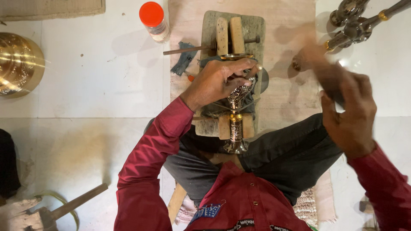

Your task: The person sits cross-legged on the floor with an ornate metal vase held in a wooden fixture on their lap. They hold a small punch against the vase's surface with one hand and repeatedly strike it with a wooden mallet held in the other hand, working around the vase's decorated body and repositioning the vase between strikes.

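Pale tiled floor (98, 85) under bright light, with a woven mat (51, 8) at its far edge

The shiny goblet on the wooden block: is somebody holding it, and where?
Yes. The left hand presses on the engraved metal goblet at its bowl end, fingers curled over it. The right hand grips a blurred tool by its handle.

The goblet (236, 107) under the left hand (218, 81) is metal, embossed and glossy, silver-toned with a brass band. It lies on a rough, worn wooden block (233, 38) with matt grey cloth (222, 109) around it. The brass bowl (19, 64) gleams, finely patterned. The bottle (154, 21) is clear plastic with a smooth orange cap. The floor (94, 85) is pale, smooth tile; the sleeves (150, 162) are soft red cloth
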The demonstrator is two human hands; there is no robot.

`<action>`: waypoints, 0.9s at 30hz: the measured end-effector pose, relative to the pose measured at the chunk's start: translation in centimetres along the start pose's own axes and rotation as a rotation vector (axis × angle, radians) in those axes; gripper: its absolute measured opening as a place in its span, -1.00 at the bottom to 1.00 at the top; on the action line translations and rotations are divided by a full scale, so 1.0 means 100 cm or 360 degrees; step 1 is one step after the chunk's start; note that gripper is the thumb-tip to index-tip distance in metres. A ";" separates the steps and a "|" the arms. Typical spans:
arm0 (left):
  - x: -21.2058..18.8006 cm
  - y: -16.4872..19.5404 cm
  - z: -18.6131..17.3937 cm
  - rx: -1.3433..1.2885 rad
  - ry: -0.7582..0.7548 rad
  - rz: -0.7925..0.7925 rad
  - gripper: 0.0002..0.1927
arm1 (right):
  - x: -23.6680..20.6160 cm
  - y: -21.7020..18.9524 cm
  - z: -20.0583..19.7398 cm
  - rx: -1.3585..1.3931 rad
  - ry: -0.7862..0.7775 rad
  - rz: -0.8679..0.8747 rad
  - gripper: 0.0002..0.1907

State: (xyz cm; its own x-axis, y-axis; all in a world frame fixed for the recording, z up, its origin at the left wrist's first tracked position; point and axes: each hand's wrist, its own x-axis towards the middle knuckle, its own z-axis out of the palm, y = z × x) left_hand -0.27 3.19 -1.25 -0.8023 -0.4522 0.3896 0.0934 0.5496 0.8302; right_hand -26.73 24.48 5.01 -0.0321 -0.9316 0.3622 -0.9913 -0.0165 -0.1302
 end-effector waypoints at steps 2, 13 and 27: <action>0.000 0.001 0.001 0.0035 -0.0012 -0.0087 -0.46 | -0.003 0.001 0.002 -0.0235 -0.0027 -0.0063 -0.36; 0.001 -0.005 -0.001 0.0003 -0.0044 0.0043 -0.47 | 0.005 -0.013 -0.010 0.0603 -0.0007 0.0558 -0.33; -0.011 -0.014 0.003 0.0047 0.0044 0.0006 -0.52 | 0.015 -0.021 -0.012 0.0148 0.0167 -0.0075 -0.37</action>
State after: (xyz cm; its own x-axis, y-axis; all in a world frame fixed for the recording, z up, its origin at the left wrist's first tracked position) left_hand 0.26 3.10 -2.99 -0.7854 -0.4692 0.4037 0.0786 0.5713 0.8169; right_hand -24.88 23.56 6.91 -0.0037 -0.8861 0.4636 -0.9762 -0.0974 -0.1939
